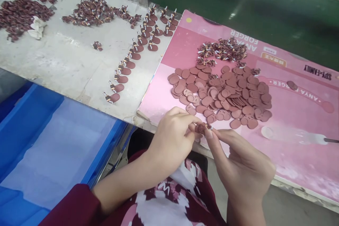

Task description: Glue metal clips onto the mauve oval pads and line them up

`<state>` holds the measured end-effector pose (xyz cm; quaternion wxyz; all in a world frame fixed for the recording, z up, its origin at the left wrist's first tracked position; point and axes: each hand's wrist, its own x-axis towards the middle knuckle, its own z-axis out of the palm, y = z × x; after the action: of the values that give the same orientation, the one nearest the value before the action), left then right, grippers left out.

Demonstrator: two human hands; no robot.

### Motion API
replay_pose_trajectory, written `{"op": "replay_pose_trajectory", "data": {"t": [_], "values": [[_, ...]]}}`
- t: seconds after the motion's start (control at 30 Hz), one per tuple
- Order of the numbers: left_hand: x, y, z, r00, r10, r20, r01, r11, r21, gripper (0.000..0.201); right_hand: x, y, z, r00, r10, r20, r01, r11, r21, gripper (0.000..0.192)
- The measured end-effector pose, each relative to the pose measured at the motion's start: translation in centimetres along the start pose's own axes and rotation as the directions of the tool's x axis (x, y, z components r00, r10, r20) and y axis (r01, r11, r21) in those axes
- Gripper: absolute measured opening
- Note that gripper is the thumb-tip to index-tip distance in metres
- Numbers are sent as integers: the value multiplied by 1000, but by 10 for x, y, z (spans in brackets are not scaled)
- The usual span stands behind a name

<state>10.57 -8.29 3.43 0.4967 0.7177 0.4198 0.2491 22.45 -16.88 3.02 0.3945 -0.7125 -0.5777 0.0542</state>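
Both hands meet at the near edge of the table (79, 63): the left hand (172, 137) and the right hand (238, 162) each pinch the same small brown piece (202, 128) in a fingertip grip, just above the pink card sheet (291, 141). A heap of flat brown soles (225, 93) lies on the sheet just beyond; finished pieces (132, 56) stand in rows to the left
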Motion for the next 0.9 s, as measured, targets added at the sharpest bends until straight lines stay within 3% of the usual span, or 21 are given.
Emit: {"op": "replay_pose_trajectory", "data": {"t": [0.57, 0.9], "values": [[3, 2, 5, 996, -81, 38, 85, 986, -140, 27, 4, 2, -7, 1000, 5, -27, -6, 999, -46, 6], [4, 3, 6, 988, -137, 70, 149, 967, -206, 25, 2, 0, -8, 993, 115, -40, -115, 993, -10, 8]]}}
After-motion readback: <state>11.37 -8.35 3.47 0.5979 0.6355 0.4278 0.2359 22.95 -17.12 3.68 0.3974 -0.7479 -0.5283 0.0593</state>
